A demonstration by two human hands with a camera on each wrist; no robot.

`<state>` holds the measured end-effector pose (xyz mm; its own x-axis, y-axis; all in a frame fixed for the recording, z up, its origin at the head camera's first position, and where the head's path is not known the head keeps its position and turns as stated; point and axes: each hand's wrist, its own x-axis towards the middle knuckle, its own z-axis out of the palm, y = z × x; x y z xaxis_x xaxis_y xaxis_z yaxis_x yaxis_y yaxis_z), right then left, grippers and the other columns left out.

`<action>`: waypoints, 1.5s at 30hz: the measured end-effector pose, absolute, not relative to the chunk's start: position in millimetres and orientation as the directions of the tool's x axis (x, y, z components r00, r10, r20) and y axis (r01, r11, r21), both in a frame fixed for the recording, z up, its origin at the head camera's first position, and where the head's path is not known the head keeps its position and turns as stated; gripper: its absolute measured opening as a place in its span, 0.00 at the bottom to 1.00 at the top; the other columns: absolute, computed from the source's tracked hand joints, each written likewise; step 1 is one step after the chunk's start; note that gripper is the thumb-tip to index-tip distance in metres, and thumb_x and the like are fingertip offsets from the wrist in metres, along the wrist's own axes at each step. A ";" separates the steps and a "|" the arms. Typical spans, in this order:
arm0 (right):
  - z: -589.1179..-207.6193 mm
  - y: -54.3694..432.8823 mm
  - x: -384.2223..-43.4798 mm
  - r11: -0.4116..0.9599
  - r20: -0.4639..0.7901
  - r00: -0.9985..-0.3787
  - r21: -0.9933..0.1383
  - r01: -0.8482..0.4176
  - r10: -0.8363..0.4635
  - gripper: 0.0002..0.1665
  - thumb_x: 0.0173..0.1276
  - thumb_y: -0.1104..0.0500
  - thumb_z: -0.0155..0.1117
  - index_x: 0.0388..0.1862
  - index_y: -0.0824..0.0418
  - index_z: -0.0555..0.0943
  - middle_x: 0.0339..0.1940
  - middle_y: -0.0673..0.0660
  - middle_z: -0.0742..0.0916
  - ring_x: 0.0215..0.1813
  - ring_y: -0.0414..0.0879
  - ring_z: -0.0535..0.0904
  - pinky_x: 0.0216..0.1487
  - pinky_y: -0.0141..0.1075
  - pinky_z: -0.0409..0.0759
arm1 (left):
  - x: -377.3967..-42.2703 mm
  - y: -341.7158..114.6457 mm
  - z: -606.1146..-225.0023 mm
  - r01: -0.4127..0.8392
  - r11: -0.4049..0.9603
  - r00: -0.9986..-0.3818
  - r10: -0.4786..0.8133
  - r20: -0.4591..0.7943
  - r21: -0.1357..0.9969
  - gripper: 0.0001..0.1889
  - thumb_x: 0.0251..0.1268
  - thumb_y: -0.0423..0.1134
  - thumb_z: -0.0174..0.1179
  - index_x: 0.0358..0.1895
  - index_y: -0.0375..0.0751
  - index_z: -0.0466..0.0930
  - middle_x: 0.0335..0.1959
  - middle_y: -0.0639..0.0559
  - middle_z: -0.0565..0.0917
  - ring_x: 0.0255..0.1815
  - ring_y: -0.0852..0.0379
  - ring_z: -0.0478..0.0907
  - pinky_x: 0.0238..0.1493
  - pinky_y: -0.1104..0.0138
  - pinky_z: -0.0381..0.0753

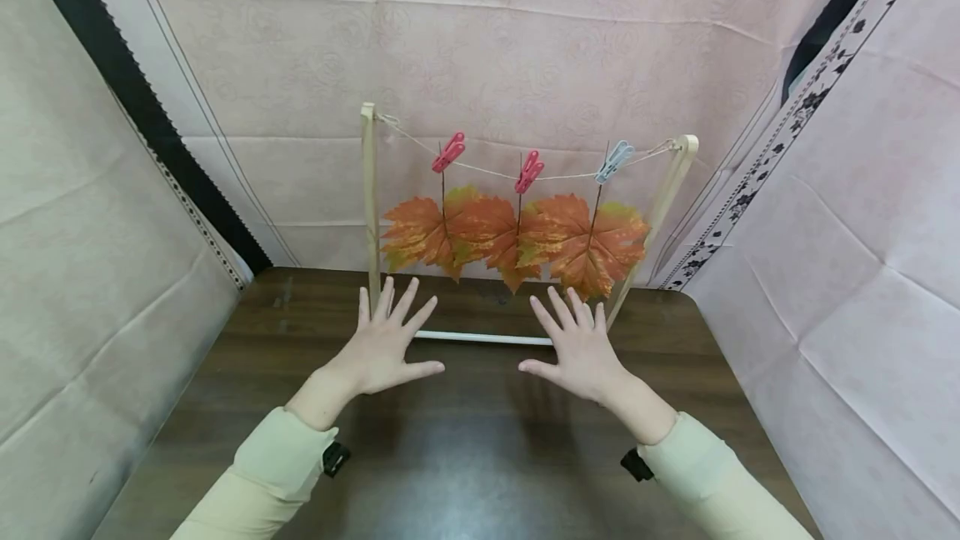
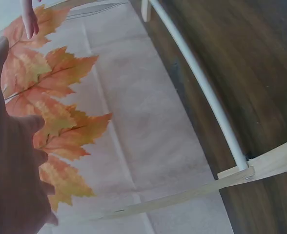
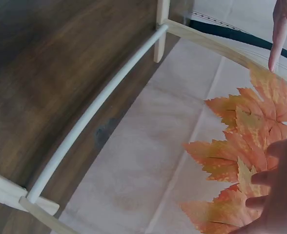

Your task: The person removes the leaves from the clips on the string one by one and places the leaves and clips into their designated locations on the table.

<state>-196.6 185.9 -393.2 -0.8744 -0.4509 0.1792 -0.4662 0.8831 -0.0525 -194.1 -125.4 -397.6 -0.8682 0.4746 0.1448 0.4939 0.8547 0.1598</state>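
Three orange maple leaves, a left one (image 1: 416, 232), a middle one (image 1: 495, 232) and a right one (image 1: 588, 252), hang by their stems from a white string (image 1: 487, 169). Two pink clothespins (image 1: 448, 152) (image 1: 529, 172) and a light blue clothespin (image 1: 615, 162) clip them there. The string runs between the posts (image 1: 371, 198) of a wooden stand. Before the stand's left side, my left hand (image 1: 382, 352) is held out with fingers spread, holding nothing. My right hand (image 1: 581, 357) mirrors it near the right post, also empty. In both wrist views the hands partly cover the leaves.
A white crossbar (image 1: 483, 338) joins the stand's feet on the dark wooden table (image 1: 465, 457). Pale patterned cloth (image 1: 480, 48) hangs behind, with more cloth at the left (image 1: 90, 232) and right (image 1: 847, 273). Both wrists carry small black devices (image 1: 335, 458) below the sleeves' cuffs.
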 end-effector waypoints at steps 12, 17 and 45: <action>-350.4 178.8 -204.4 0.800 0.368 -0.812 -0.235 -0.552 -0.452 0.48 0.57 0.35 0.63 0.71 0.55 0.60 0.69 0.61 0.68 0.67 0.57 0.64 0.60 0.56 0.68 | -208.3 -131.0 -363.3 0.411 0.879 -0.905 0.361 0.226 0.242 0.46 0.56 0.69 0.53 0.74 0.53 0.47 0.77 0.40 0.40 0.74 0.32 0.28 0.64 0.32 0.27; -320.4 170.7 -209.2 0.782 0.355 -0.835 -0.325 -0.532 -0.420 0.48 0.58 0.36 0.64 0.73 0.52 0.58 0.70 0.59 0.66 0.67 0.56 0.64 0.54 0.55 0.74 | -217.4 -131.3 -347.3 0.395 0.866 -0.910 0.321 0.264 0.307 0.47 0.56 0.70 0.52 0.75 0.54 0.45 0.77 0.41 0.35 0.75 0.34 0.28 0.68 0.37 0.31; -196.2 101.1 -267.2 0.503 0.266 -0.904 -0.762 -0.409 -0.334 0.46 0.59 0.46 0.67 0.73 0.47 0.57 0.70 0.54 0.68 0.68 0.50 0.67 0.63 0.50 0.70 | -274.6 -109.3 -291.8 0.337 0.693 -0.940 0.206 0.272 0.638 0.42 0.62 0.67 0.47 0.74 0.51 0.47 0.76 0.45 0.47 0.75 0.40 0.43 0.67 0.37 0.50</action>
